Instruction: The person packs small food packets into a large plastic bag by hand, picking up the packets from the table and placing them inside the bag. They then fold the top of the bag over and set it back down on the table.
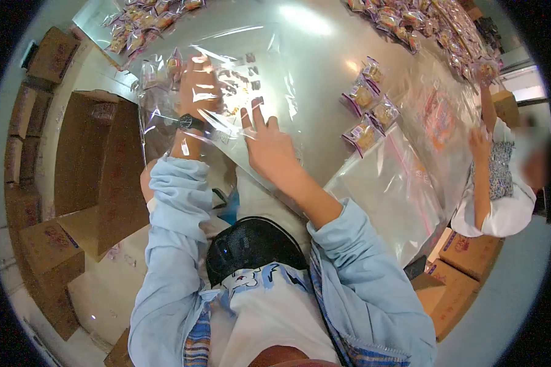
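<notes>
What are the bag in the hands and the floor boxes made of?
Bag: thin clear plastic film, glossy; it wrinkles, glares, and the left hand shows through it. Boxes: brown cardboard, matte, with folded flaps; probably corrugated.

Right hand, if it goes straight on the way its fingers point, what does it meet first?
The right hand rests on the clear plastic bag; its fingers point toward the bag's dark printed patch, so it would likely cross that first, with the table beyond. Depth is unclear.
</notes>
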A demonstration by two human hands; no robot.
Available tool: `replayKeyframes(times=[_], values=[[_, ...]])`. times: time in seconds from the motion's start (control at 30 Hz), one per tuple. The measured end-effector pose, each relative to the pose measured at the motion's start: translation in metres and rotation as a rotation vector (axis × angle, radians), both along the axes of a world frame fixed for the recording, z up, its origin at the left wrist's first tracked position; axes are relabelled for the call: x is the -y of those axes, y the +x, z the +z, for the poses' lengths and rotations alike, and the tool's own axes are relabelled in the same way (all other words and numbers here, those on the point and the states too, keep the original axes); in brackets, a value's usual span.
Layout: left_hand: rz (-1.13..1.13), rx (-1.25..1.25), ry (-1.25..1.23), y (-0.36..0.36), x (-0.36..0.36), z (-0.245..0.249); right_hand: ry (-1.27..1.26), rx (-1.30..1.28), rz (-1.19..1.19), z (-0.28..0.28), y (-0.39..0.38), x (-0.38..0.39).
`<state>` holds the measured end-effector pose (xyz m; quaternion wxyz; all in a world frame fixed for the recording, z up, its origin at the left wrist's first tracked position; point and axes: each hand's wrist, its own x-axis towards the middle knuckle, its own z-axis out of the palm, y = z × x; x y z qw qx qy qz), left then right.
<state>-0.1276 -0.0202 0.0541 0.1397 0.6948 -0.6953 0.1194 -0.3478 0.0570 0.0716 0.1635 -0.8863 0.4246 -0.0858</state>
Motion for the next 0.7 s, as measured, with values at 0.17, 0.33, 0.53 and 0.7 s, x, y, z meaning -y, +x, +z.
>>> replayKeyframes(times=[0.17, 0.33, 0.53, 0.7], values=[[0.062, 0.064, 0.106, 0.019, -0.009, 0.01, -0.075, 0.037, -0.083, -0.008, 0.032, 0.012], [0.075, 0.071, -0.081, 0.037, -0.002, -0.03, -0.303, 0.784, -0.063, -0.073, 0.099, 0.065], [0.167, 0.186, -0.102, 0.049, -0.013, -0.024, -0.202, 0.048, -0.193, -0.039, 0.104, 0.077], [0.021, -0.034, -0.349, 0.058, -0.011, -0.015, -0.344, -0.023, -0.24, -0.04, 0.121, 0.092]])
